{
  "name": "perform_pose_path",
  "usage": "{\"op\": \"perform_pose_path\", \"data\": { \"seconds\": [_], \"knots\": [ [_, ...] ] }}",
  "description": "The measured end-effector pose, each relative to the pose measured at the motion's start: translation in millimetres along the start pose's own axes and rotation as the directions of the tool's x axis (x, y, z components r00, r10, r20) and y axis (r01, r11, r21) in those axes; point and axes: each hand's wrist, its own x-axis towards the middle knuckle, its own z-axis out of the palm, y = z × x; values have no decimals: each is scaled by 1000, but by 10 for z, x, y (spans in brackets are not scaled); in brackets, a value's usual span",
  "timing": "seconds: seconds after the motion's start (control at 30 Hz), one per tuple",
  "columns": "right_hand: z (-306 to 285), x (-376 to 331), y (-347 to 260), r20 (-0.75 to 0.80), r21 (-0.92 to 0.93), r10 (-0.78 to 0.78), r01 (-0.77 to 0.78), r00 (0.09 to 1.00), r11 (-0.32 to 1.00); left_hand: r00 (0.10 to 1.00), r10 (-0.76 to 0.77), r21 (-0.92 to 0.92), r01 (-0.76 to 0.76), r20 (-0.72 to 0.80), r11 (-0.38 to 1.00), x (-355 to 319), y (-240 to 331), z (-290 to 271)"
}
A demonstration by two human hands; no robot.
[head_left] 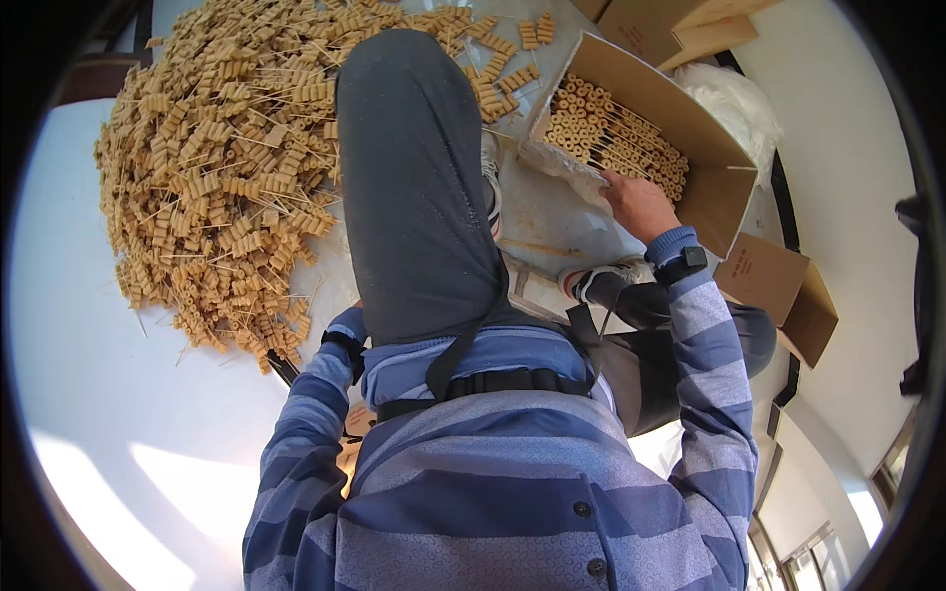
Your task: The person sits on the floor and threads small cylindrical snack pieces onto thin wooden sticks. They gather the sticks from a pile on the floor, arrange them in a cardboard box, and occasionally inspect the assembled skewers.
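My right hand point(639, 205) reaches over the near wall of an open cardboard box point(695, 123). Its fingers are bent and closed at the crinkled clear plastic liner point(583, 183) along that rim. Inside the box lie packed rows of tan, ridged, ring-shaped rolls on thin sticks point(616, 133), many with their round ends facing up. Of my left arm, the striped sleeve point(313, 394) and a dark wristband show, while the left hand is almost wholly hidden beside my raised leg. Nearest to it spreads a large heap of the same skewered rolls point(222, 187).
My raised dark-trousered leg point(409, 177) stands between heap and box. Some skewers point(503, 69) lie loose behind it. A smaller cardboard box point(774, 291) is at the right, with a white plastic bag point(734, 108) behind the open box. More cardboard point(641, 25) stands at the back.
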Motion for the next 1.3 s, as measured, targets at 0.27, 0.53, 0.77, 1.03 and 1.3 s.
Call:
{"op": "perform_pose_path", "data": {
  "seconds": [0.27,0.53,0.77,1.03,1.3],
  "knots": [
    [137,-68,-380,88,-15,-35,36,995,999,998,-20,-476,-13,-64,879,152,-123,116],
    [242,65,-585,263,-141,-10,48,965,989,978,-160,-904,-52,-131,424,232,-716,-23],
    [77,252,-687,433,-242,130,-24,892,970,874,-458,-974,-217,-162,-69,262,-1950,117],
    [-121,374,-818,466,-250,134,-15,875,968,-50,-875,-803,-374,-481,463,-306,-3522,-22],
    [-310,437,-977,447,-130,84,-28,891,991,154,-759,-768,-247,-633,590,-921,-3546,-738]
  ]
}}
